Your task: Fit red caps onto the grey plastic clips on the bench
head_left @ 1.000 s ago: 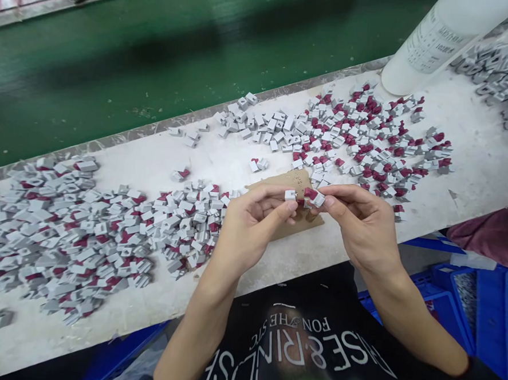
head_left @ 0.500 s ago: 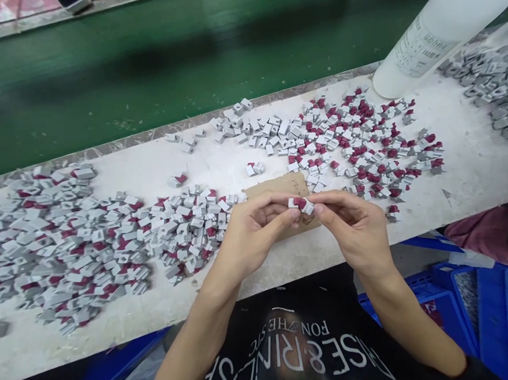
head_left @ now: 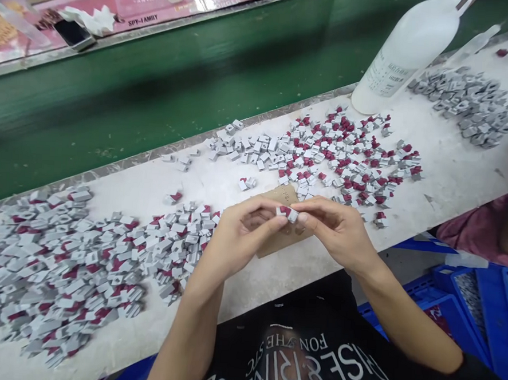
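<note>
Between my fingertips is a small grey and dark red plastic piece (head_left: pixel 287 213), held from both sides. My left hand (head_left: pixel 251 227) pinches its left end with thumb and forefinger. On its right end, my right hand (head_left: pixel 333 226) closes the same way. Below the hands lies a brown cardboard piece (head_left: pixel 272 245) with some wet-looking spots, partly covered by my fingers. A heap of grey and red pieces (head_left: pixel 77 259) spreads to the left of my left hand. Beyond my right hand lies another scatter of such pieces (head_left: pixel 346 150).
A white bottle (head_left: pixel 395 61) with a printed label stands at the table's back edge. Plain grey pieces (head_left: pixel 474 106) are heaped at the right. Blue crates (head_left: pixel 457 317) sit below the table, near another person's sleeve (head_left: pixel 484 227). Across the green strip (head_left: pixel 155 109) lies a phone (head_left: pixel 74 34).
The view has shifted, showing more of the far pink surface and the right heap. Both hands still hold the piece, and its two grey ends now look closer together.
</note>
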The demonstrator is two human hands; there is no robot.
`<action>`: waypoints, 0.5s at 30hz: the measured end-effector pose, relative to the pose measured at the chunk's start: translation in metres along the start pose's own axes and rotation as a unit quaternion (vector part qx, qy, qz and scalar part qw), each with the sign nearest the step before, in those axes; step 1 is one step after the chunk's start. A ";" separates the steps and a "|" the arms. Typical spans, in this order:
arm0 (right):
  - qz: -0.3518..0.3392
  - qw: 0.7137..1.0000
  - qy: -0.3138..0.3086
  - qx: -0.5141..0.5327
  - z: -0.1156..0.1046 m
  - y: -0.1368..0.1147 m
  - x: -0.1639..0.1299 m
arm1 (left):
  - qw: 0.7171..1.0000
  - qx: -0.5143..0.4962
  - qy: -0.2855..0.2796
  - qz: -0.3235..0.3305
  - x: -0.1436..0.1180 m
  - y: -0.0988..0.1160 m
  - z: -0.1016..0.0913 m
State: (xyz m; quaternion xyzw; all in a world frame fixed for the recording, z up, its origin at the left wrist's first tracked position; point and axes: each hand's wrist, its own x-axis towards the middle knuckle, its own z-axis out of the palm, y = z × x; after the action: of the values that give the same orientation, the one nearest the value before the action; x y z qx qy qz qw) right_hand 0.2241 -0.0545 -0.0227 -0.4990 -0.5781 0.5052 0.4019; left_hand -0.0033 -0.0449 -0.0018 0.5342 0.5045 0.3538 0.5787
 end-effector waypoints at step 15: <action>-0.040 0.916 0.006 -0.400 -0.026 0.028 0.023 | 0.934 0.303 0.177 -0.069 0.032 -0.029 -0.045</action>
State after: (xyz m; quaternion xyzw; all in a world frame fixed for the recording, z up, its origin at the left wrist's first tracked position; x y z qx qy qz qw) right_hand 0.2500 -0.0277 -0.0468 -0.5975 -0.7491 0.2120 0.1921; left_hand -0.0424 -0.0082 -0.0335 0.5767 0.7176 0.2325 0.3136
